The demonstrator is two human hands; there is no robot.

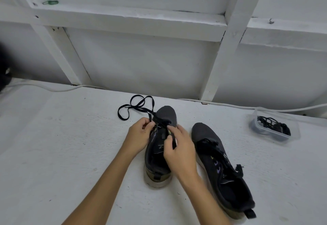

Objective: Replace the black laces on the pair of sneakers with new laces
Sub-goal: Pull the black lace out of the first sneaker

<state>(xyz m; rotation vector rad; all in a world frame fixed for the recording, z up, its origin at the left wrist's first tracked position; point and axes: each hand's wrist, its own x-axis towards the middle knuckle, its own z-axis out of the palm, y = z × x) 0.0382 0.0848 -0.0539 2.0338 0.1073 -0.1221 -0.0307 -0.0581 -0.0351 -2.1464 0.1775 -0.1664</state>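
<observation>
White tabletop (53,154), both hands' fingers (150,124) pinching black lace (139,109) on left sneaker (159,154)

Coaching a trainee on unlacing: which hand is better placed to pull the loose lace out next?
Left, probably. The left hand already pinches the black lace where its slack trails off the left sneaker; the right hand is on the tongue side.

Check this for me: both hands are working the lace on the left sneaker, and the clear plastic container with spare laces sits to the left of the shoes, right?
Not quite. The head view shows both the left hand and right hand working the lace on the left sneaker, but the clear plastic container with spare laces sits to the right of the shoes, beyond the right sneaker.
</observation>
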